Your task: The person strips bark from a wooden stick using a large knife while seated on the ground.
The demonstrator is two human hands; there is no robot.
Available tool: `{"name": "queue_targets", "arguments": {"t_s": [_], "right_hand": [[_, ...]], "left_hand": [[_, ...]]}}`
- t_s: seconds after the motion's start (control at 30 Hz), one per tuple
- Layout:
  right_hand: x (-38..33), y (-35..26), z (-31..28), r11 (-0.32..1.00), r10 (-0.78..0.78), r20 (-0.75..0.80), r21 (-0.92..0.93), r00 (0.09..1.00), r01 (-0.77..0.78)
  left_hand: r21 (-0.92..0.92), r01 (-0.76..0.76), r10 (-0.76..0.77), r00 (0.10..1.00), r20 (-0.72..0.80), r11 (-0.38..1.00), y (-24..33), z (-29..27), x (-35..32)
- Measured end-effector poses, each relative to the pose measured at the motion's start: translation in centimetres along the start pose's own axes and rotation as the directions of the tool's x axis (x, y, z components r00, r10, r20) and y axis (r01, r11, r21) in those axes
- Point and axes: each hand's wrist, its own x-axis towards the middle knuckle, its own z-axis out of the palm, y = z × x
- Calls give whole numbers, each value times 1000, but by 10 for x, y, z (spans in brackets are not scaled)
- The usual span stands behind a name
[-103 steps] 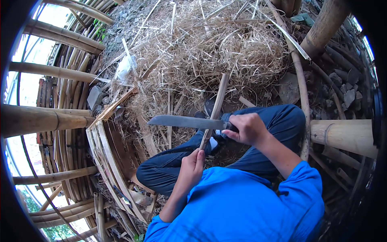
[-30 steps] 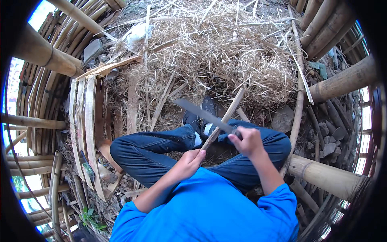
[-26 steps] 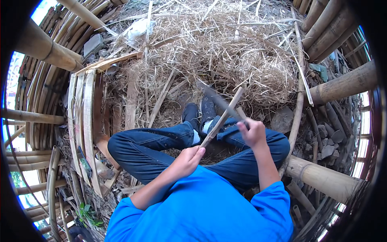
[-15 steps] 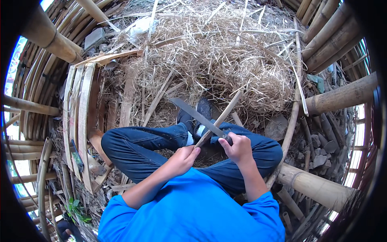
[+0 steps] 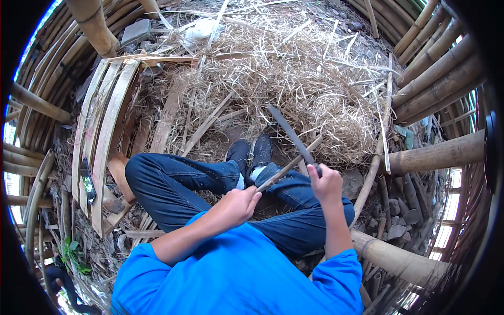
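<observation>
My left hand (image 5: 241,203) is closed around the near end of a narrow strip of wood or bamboo (image 5: 286,167), which points away from me to the right. The handle of a machete is in my right hand (image 5: 326,184), with the fingers wrapped round it. Its long dark blade (image 5: 287,127) reaches away and to the left, lying across the strip close to the far end. Whether blade and strip press together I cannot tell. Both are held over my crossed legs (image 5: 278,184) and dark shoes (image 5: 261,149).
A wide heap of pale shavings (image 5: 294,89) lies beyond my feet. Split planks (image 5: 113,131) lean at the left, with a phone-like object (image 5: 87,181) on them. Thick bamboo poles (image 5: 436,152) and stones (image 5: 396,231) stand at the right; another person's dark-clothed leg (image 5: 60,281) is at the lower left.
My right hand has moved right and slightly forward with the machete, so the blade now crosses the strip nearer its far end. The strip lies at a flatter angle. The whole view has shifted slightly.
</observation>
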Motion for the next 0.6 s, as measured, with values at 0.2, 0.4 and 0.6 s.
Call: {"name": "queue_targets", "arguments": {"t_s": [0.2,0.4,0.6], "right_hand": [[-14,-39,0,998,-62,86,38,994,58],[4,-27,6,981,109,65,153,992,-118],[12,15,2,804,184,45,568,982,-177]], "left_hand": [[-12,-14,14,1000,-13,1000,-8,3,-3],[71,-11,15,998,-59,997,-10,-4,2],[53,-76,80,994,-77,996,-15,2,-6]]}}
